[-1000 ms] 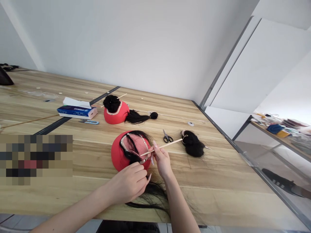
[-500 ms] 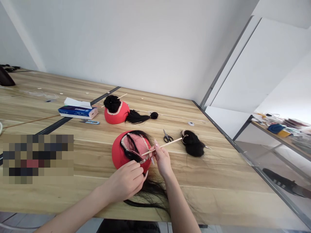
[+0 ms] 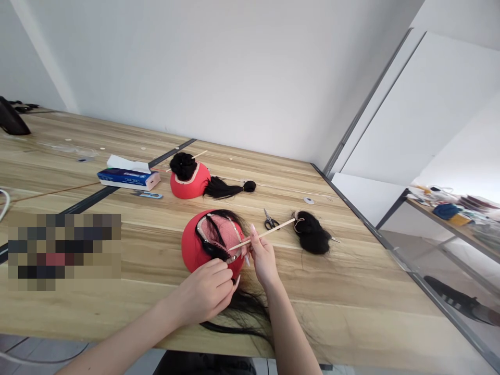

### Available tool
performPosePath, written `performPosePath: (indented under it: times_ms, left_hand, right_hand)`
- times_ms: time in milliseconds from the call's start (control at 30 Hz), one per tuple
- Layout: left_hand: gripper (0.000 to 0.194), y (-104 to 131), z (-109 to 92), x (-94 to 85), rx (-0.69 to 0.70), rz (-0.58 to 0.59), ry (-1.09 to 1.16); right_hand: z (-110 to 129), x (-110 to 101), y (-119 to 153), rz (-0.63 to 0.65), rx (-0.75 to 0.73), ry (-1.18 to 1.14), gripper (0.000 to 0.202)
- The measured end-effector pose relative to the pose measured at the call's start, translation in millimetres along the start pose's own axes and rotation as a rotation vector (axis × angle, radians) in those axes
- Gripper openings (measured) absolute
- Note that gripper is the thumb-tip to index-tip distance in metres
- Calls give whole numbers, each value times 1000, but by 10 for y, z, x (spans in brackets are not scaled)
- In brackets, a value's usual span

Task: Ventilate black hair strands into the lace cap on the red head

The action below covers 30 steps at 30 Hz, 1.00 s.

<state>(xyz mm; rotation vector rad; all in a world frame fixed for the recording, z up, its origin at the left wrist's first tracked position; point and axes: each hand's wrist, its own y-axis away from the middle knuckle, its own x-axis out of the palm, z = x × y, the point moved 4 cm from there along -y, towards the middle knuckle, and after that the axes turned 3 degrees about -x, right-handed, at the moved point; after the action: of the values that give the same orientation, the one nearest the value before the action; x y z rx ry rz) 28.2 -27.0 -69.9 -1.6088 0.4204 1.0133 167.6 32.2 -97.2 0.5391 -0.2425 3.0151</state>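
Observation:
A red dome-shaped wig block [image 3: 191, 245] sits near the table's front, with a pink mesh cap [image 3: 219, 229] edged in a pale band and pins. Black hair [image 3: 213, 251] is bunched over the mesh, and loose strands hang toward the front edge. My left hand [image 3: 209, 291] is closed at the block's near side, fingers curled round black hair; its fingertips are partly hidden. Between thumb and fingers my right hand [image 3: 262, 255] pinches a thin wooden stick [image 3: 275, 229]. The stick's tip reaches the mesh, close to my left hand.
Behind stands another red block [image 3: 189, 188] with bundled black hair [image 3: 183, 165] and a stick. Scissors [image 3: 269, 220] and a dark hair bundle [image 3: 312, 234] lie to the right. A tissue box [image 3: 128, 178] and a blue cutter [image 3: 150, 195] are at left, near a blurred-out patch.
The whole view has shifted slightly. Both hands keep nearly the same places at the wig block, with the stick's tip still at the mesh.

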Motion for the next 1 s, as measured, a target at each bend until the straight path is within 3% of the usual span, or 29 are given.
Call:
performPosePath:
  times_ms: [333, 633, 833, 1000]
  left_hand:
    - [26, 20, -18, -12, 4, -46, 32]
    - [30, 52, -64, -37, 90, -2, -28]
    - [30, 40, -88, -12, 82, -18, -31]
    - [29, 13, -100, -20, 84, -17, -42]
  right_hand:
    - [1, -10, 14, -28, -24, 42, 54]
    - [53, -35, 34, -105, -100, -193, 33]
    - [24, 100, 55, -73, -40, -270, 35]
    - [123, 90, 26, -167, -104, -328, 40]
